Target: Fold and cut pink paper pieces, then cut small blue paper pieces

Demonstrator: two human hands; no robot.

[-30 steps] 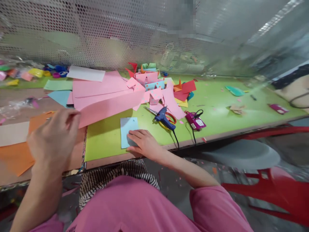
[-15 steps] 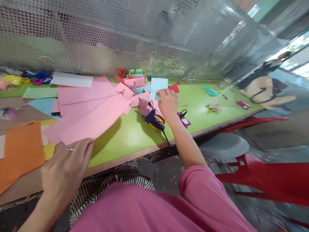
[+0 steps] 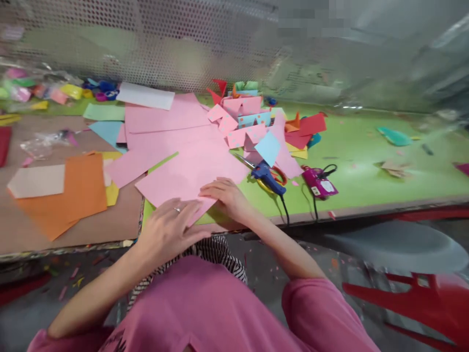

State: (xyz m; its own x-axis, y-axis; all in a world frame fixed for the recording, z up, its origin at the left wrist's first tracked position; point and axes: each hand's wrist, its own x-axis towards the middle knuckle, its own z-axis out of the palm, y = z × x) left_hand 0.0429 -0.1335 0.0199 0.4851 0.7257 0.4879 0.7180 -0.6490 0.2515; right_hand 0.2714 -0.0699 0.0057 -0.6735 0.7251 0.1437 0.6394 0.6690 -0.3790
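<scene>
A large sheet of pink paper (image 3: 190,166) lies on the table's near part, its near corner folded over. My left hand (image 3: 172,226) rests on the folded part, fingers stretched out and thumb apart, a ring on one finger. Facing it, my right hand (image 3: 229,199) has its fingers closed on the near right edge of the same sheet. Just beyond my right hand are a blue glue gun (image 3: 267,176) and scissors (image 3: 280,175) with orange handles. A small light blue paper square (image 3: 268,148) lies on pink paper behind them.
Folded polka-dot paper pieces (image 3: 245,117) stand at the back middle. More pink paper (image 3: 161,117) spreads to the left, with orange paper (image 3: 86,183) beyond. A purple box (image 3: 319,183) with a cord sits rightward. A perforated metal panel (image 3: 164,39) borders the back; a grey stool (image 3: 403,244) stands right.
My right hand has let go of the light blue square and moved left to the pink sheet. The sheet now lies flatter and nearer, its corner folded. My view has swung left.
</scene>
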